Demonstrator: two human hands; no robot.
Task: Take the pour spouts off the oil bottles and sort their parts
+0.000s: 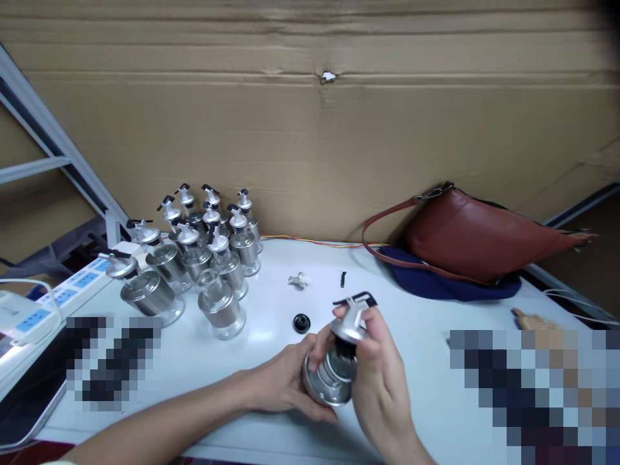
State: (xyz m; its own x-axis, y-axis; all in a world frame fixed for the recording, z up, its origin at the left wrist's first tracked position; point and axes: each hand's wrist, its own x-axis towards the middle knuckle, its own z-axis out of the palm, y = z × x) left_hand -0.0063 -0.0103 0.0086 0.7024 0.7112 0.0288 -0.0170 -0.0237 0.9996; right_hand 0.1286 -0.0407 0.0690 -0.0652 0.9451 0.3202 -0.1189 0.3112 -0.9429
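Note:
My left hand (290, 381) is closed round the body of an oil bottle (334, 374), clear glass with a metal sleeve, tilted above the near part of the table. At its top, my right hand (382, 387) grips the silver pour spout (349, 326), which carries a black flap lever. Beyond my hands lie a black ring-shaped stopper (301, 323), a loose silver spout (298, 280) and a small black lever (343, 279). To the left stands a bottle without a spout (221, 310), open at the neck.
Several spouted bottles (150, 294) stand grouped at the back left, beside a power strip (62, 297). A brown bag (460, 239) rests on dark blue cloth (436, 281) at the back right. Another person's hand (533, 321) is at the right edge. Cardboard (300, 148) walls the back.

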